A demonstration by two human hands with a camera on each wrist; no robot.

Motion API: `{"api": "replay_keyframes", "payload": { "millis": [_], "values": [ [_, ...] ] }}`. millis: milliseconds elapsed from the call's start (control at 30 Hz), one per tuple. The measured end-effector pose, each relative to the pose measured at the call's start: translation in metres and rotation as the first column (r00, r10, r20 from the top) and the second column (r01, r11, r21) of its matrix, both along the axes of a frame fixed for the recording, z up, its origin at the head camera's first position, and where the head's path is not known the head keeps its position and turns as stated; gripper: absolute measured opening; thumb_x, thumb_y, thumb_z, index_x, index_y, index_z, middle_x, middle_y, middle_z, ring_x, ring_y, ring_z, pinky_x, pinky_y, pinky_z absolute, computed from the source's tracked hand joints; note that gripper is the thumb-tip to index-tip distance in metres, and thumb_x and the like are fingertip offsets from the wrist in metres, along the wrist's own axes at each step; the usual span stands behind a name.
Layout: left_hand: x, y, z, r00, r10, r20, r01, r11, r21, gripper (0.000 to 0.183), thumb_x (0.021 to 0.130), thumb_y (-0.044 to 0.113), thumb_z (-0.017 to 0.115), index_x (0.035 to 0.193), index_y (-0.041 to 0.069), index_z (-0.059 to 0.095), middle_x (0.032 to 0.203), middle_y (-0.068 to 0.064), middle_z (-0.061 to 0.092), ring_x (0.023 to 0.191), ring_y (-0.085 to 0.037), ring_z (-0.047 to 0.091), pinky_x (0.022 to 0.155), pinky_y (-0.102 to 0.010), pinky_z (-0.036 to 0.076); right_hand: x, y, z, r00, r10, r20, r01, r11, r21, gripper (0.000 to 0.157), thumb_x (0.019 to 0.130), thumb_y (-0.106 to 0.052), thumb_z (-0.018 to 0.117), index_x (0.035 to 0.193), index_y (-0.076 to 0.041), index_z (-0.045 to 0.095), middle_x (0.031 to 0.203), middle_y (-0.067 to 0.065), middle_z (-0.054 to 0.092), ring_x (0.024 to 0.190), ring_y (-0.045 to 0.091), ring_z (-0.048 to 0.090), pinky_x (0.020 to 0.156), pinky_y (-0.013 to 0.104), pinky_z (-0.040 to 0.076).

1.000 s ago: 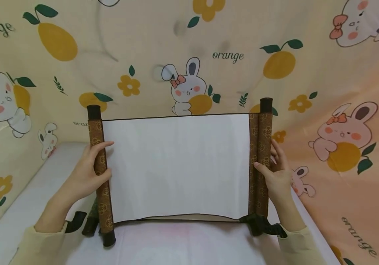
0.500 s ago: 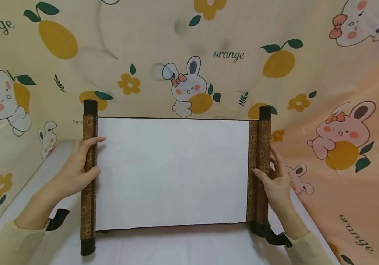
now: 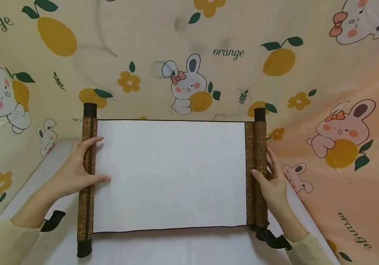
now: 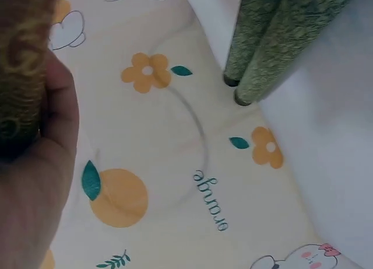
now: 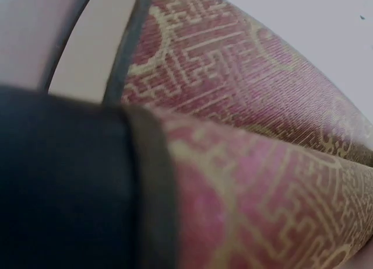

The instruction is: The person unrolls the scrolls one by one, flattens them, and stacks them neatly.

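A hanging scroll [image 3: 172, 173] with a blank white sheet is spread partway open between two brown, gold-patterned rolls with black end knobs. My left hand [image 3: 73, 169] holds the left roll [image 3: 86, 217], index finger and thumb reaching over onto the white sheet. In the left wrist view, curled fingers [image 4: 61, 100] show behind that brown roll [image 4: 23, 59]. On the other side, my right hand [image 3: 273, 187] grips the right roll [image 3: 260, 143], its thumb across the front and fingers behind. The right wrist view shows this patterned roll [image 5: 262, 193] up close beside its black knob [image 5: 64, 181].
The white tabletop [image 3: 162, 248] extends under and in front of the scroll. Green patterned rolls [image 4: 285, 53] lie on it in the left wrist view. A cloth with rabbits and oranges [image 3: 143, 36] hangs behind and at both sides. Black pieces [image 3: 53, 221] sit at the wrists.
The left roll has moved left and its lower end nearer, so the sheet lies flatter, its lower edge straighter. The left thumb has stretched out onto the sheet. The right roll has shifted slightly left.
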State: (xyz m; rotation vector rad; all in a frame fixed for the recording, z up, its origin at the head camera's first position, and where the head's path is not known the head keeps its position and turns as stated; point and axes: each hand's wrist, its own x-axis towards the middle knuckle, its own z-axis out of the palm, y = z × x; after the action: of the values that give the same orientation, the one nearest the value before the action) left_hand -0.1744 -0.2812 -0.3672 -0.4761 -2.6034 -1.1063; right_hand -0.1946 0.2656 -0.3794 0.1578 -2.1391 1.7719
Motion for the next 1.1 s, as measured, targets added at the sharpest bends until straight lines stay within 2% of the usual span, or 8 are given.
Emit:
{"api": "replay_keyframes", "payload": {
  "millis": [100, 267, 500, 733, 900, 1000, 1067, 1100],
  "values": [
    [0.001, -0.005, -0.001, 1.0, -0.015, 0.021, 0.015, 1.0, 0.006, 0.117, 0.074, 0.004, 0.093, 0.165, 0.017, 0.02, 0.139, -0.036, 0.024, 0.123, -0.057, 0.035, 0.089, -0.079, 0.032, -0.001, -0.001, 0.0, 1.0, 0.007, -0.008, -0.007, 1.0, 0.005, 0.084, 0.098, 0.007, 0.065, 0.164, -0.032, 0.032, 0.159, 0.017, 0.041, 0.112, 0.008, 0.062, 0.078, 0.02, 0.057],
    [0.003, -0.011, -0.002, 0.999, -0.048, -0.005, 0.048, 0.999, -0.012, 0.11, 0.08, -0.008, 0.081, 0.166, 0.017, 0.017, 0.134, -0.034, 0.024, 0.117, -0.054, 0.037, 0.083, -0.077, 0.037, -0.001, 0.0, 0.001, 1.0, -0.006, 0.008, 0.006, 1.0, 0.016, 0.084, 0.098, 0.005, 0.066, 0.164, -0.034, 0.033, 0.159, 0.015, 0.041, 0.11, 0.008, 0.063, 0.077, 0.019, 0.057],
    [0.007, -0.019, 0.001, 0.999, -0.04, -0.008, 0.039, 0.999, -0.032, 0.108, 0.079, -0.014, 0.073, 0.166, 0.015, 0.016, 0.137, -0.036, 0.025, 0.11, -0.049, 0.041, 0.078, -0.07, 0.042, 0.0, 0.002, 0.002, 0.998, -0.047, 0.042, 0.046, 0.998, 0.046, 0.085, 0.097, 0.005, 0.068, 0.163, -0.036, 0.033, 0.16, 0.016, 0.04, 0.11, 0.009, 0.062, 0.075, 0.019, 0.057],
    [0.006, -0.023, 0.004, 1.0, -0.019, 0.017, 0.02, 0.999, -0.043, 0.112, 0.076, -0.014, 0.073, 0.167, 0.017, 0.015, 0.136, -0.037, 0.023, 0.099, -0.048, 0.045, 0.069, -0.051, 0.047, 0.002, 0.003, 0.002, 0.996, -0.056, 0.075, 0.052, 0.997, 0.063, 0.085, 0.097, 0.002, 0.068, 0.163, -0.038, 0.032, 0.161, 0.016, 0.039, 0.11, 0.009, 0.061, 0.075, 0.02, 0.057],
    [0.008, -0.026, 0.003, 0.999, -0.006, 0.033, 0.007, 1.0, -0.027, 0.111, 0.076, -0.015, 0.073, 0.166, 0.017, 0.017, 0.14, -0.039, 0.018, 0.101, -0.051, 0.047, 0.07, -0.039, 0.049, 0.002, 0.005, 0.001, 0.996, -0.043, 0.079, 0.04, 0.998, 0.043, 0.084, 0.097, 0.001, 0.069, 0.163, -0.037, 0.033, 0.158, 0.014, 0.043, 0.109, 0.011, 0.061, 0.074, 0.021, 0.057],
    [0.007, -0.029, 0.001, 1.0, -0.002, -0.01, 0.002, 1.0, -0.027, 0.108, 0.076, -0.015, 0.073, 0.166, 0.017, 0.021, 0.141, -0.037, 0.02, 0.104, -0.05, 0.045, 0.071, -0.047, 0.05, 0.0, 0.007, 0.0, 0.997, -0.018, 0.08, 0.015, 0.999, 0.033, 0.083, 0.098, -0.001, 0.07, 0.163, -0.037, 0.034, 0.154, 0.014, 0.045, 0.108, 0.01, 0.063, 0.075, 0.022, 0.058],
    [0.006, -0.031, -0.001, 0.998, 0.001, -0.066, -0.002, 1.0, -0.019, 0.105, 0.075, -0.016, 0.073, 0.164, 0.015, 0.026, 0.14, -0.033, 0.026, 0.111, -0.042, 0.043, 0.075, -0.059, 0.05, 0.0, 0.008, 0.0, 0.996, 0.003, 0.085, -0.006, 0.999, 0.034, 0.082, 0.098, -0.004, 0.071, 0.163, -0.037, 0.034, 0.152, 0.015, 0.046, 0.106, 0.009, 0.064, 0.075, 0.023, 0.058],
    [0.006, -0.031, -0.002, 0.996, 0.005, -0.089, -0.006, 1.0, -0.012, 0.103, 0.076, -0.017, 0.073, 0.164, 0.015, 0.029, 0.141, -0.031, 0.029, 0.116, -0.035, 0.043, 0.081, -0.06, 0.05, -0.001, 0.009, 0.0, 0.996, 0.011, 0.086, -0.014, 0.999, 0.036, 0.081, 0.098, -0.005, 0.071, 0.163, -0.037, 0.034, 0.152, 0.016, 0.045, 0.105, 0.009, 0.065, 0.075, 0.022, 0.058]
  ]
}}
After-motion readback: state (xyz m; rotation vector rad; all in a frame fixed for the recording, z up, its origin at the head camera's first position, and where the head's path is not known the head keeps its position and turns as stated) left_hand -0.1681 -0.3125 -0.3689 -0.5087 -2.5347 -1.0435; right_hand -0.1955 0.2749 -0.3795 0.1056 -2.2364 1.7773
